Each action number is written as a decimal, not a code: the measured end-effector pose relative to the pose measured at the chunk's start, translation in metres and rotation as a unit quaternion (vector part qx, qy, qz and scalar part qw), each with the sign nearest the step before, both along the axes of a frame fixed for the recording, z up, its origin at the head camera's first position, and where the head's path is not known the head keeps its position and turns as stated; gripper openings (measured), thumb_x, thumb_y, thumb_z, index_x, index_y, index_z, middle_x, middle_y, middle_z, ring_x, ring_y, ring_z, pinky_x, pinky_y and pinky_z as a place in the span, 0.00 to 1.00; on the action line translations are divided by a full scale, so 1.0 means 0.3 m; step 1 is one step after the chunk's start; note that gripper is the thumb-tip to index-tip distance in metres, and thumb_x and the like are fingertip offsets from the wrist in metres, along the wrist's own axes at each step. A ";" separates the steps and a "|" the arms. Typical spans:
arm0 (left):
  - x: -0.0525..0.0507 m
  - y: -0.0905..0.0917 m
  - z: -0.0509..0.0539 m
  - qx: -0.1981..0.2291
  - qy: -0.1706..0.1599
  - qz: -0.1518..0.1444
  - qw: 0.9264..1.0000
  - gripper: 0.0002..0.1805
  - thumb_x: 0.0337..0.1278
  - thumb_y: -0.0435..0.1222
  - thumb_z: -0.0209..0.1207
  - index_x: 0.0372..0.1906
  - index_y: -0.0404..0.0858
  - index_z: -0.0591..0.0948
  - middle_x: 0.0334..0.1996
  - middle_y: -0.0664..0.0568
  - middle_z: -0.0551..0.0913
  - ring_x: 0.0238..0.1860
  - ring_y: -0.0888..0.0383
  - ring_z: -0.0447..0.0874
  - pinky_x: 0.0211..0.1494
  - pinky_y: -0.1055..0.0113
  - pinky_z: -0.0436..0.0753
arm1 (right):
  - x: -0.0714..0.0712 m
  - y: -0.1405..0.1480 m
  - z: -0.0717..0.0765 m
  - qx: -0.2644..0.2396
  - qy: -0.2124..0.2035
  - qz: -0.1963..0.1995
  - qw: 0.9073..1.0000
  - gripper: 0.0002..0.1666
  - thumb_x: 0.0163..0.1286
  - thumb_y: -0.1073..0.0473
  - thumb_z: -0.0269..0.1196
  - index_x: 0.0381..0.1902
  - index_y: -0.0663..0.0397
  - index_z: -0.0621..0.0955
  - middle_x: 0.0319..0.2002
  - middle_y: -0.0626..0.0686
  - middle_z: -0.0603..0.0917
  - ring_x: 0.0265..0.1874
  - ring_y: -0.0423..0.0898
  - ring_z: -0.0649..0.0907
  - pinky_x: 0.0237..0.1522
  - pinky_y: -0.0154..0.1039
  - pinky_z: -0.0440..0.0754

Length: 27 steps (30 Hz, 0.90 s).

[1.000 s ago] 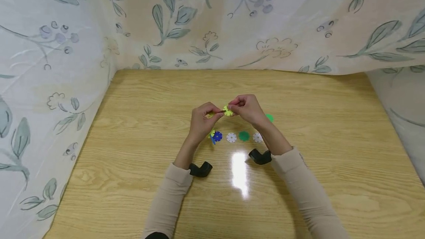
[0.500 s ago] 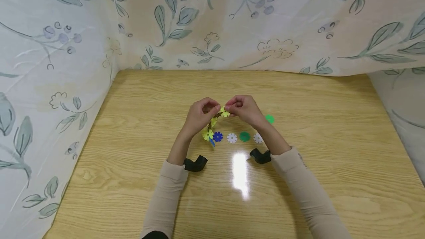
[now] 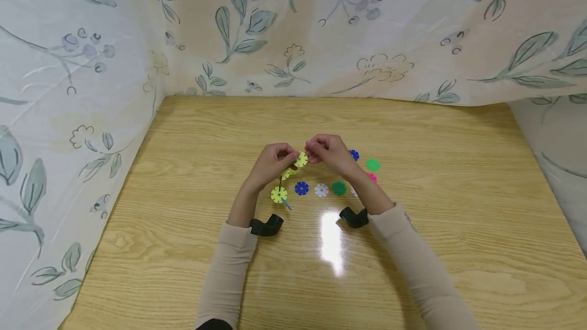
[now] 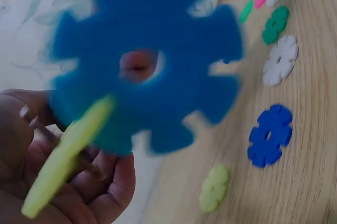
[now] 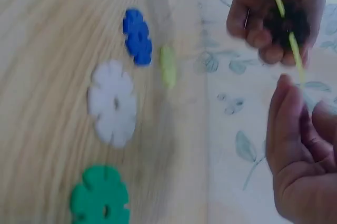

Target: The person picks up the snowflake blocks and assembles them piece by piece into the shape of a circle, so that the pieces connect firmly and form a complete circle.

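Note:
My left hand (image 3: pixel 270 164) pinches a chain of slotted plastic discs, yellow and brown pieces pushed together at angles. A yellow disc (image 3: pixel 278 195) and an edge-on blue disc (image 3: pixel 286 203) hang at its lower end. Close up in the left wrist view, the blue disc (image 4: pixel 184 76) hides part of the hand. At the chain's upper end a yellow disc (image 3: pixel 301 159) sticks out towards my right hand (image 3: pixel 332 157). In the right wrist view that hand's thumb stands apart from its fingers, with nothing between them. Its fingertips are close to the yellow disc.
Loose discs lie on the wooden table (image 3: pixel 183 192): blue (image 3: pixel 299 185), white (image 3: pixel 321 194), green (image 3: pixel 339 185), pink (image 3: pixel 373 177), light green (image 3: pixel 373 162) and another blue (image 3: pixel 354 152). A yellow disc (image 4: pixel 210 197) shows in the left wrist view. Patterned cloth (image 3: pixel 293 29) hangs behind.
Both hands held the chain's upper end before. My right hand has let go of the yellow disc and drawn slightly away. The left hand and chain have shifted left, and the chain's lower end hangs further out.

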<state>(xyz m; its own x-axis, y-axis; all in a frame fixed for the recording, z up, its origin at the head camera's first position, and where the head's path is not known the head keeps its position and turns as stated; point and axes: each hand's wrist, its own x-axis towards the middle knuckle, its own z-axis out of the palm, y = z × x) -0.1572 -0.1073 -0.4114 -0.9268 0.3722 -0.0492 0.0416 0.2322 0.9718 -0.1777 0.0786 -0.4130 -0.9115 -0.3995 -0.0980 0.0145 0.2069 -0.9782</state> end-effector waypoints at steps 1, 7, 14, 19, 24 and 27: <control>0.001 -0.005 0.002 -0.005 0.002 0.004 1.000 0.11 0.63 0.32 0.52 0.35 0.25 0.78 0.32 0.38 0.80 0.35 0.36 0.81 0.40 0.53 0.83 | -0.005 -0.003 -0.005 0.034 0.019 0.005 0.999 0.13 0.70 0.63 0.52 0.39 0.72 0.77 0.33 0.61 0.82 0.32 0.51 0.83 0.42 0.48 0.82; 0.010 -0.035 0.004 -0.025 0.003 0.030 0.999 0.11 0.62 0.33 0.53 0.36 0.26 0.78 0.33 0.38 0.81 0.35 0.40 0.82 0.37 0.63 0.83 | -0.017 -0.066 -0.047 0.254 0.137 0.111 0.951 0.10 0.64 0.64 0.59 0.39 0.67 0.77 0.30 0.60 0.81 0.29 0.48 0.79 0.30 0.33 0.74; 0.004 -0.040 -0.007 -0.029 0.015 0.032 0.999 0.11 0.62 0.34 0.53 0.35 0.26 0.78 0.33 0.37 0.82 0.35 0.38 0.81 0.32 0.72 0.81 | -0.007 -0.131 -0.079 0.314 0.166 0.117 0.928 0.18 0.53 0.63 0.68 0.42 0.62 0.77 0.34 0.56 0.78 0.35 0.49 0.71 0.39 0.40 0.71; -0.003 -0.028 -0.009 -0.023 0.017 0.045 0.999 0.11 0.62 0.33 0.53 0.35 0.26 0.78 0.34 0.36 0.82 0.35 0.38 0.82 0.34 0.65 0.83 | -0.011 -0.099 -0.080 0.311 0.129 0.099 0.937 0.18 0.55 0.63 0.68 0.41 0.64 0.74 0.32 0.55 0.75 0.30 0.47 0.71 0.33 0.38 0.70; -0.011 -0.008 -0.016 -0.020 0.005 0.056 0.998 0.11 0.62 0.33 0.54 0.35 0.26 0.78 0.35 0.36 0.82 0.36 0.37 0.82 0.32 0.71 0.82 | -0.019 -0.026 -0.078 0.238 0.121 0.050 0.962 0.08 0.62 0.64 0.62 0.36 0.62 0.74 0.28 0.55 0.77 0.26 0.45 0.74 0.28 0.32 0.70; -0.014 0.006 -0.011 -0.014 0.011 0.071 0.997 0.11 0.61 0.33 0.54 0.35 0.26 0.78 0.34 0.36 0.82 0.36 0.37 0.82 0.32 0.72 0.82 | -0.016 0.017 -0.059 0.181 0.129 0.005 0.975 0.06 0.64 0.65 0.60 0.35 0.62 0.74 0.30 0.56 0.79 0.29 0.48 0.79 0.29 0.32 0.75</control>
